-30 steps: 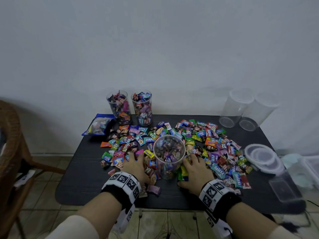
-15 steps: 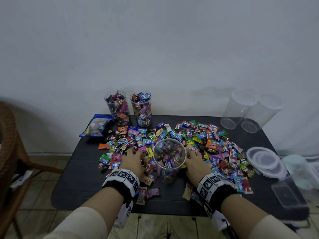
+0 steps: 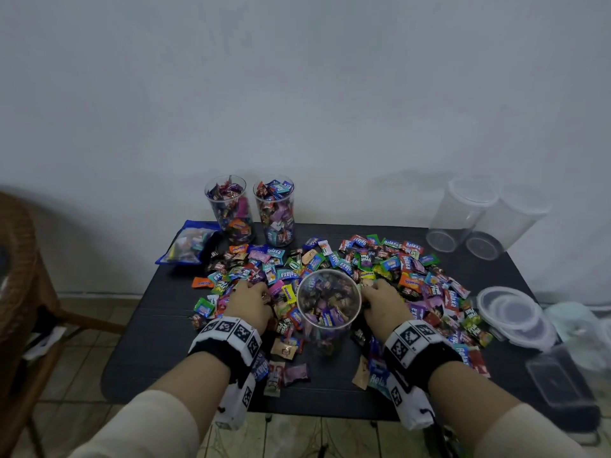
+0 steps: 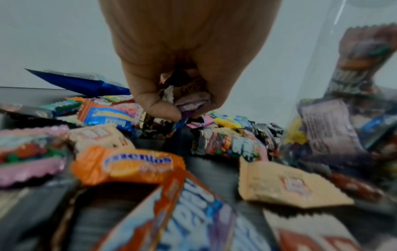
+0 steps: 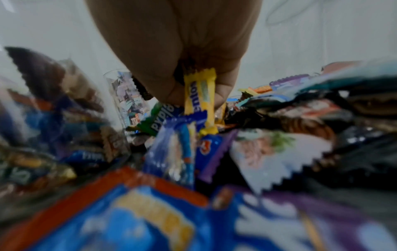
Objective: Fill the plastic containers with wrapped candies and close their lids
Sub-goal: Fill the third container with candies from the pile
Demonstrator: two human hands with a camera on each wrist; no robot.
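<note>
Now the open container [image 3: 328, 304] stands upright on the tabletop [image 3: 158, 338] between both hands: the left hand [image 3: 250, 305] clutches several wrapped candies [image 4: 187, 96], and the right hand [image 3: 383, 304] grips a yellow candy [image 5: 200, 95], each just beside its rim.

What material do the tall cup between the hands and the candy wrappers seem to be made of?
Tall cup: seemingly clear rigid plastic, glossy; the candies inside show through its wall.
Candy wrappers: probably thin printed plastic film or foil, shiny, with serrated crimped ends; which one is unclear.
</note>
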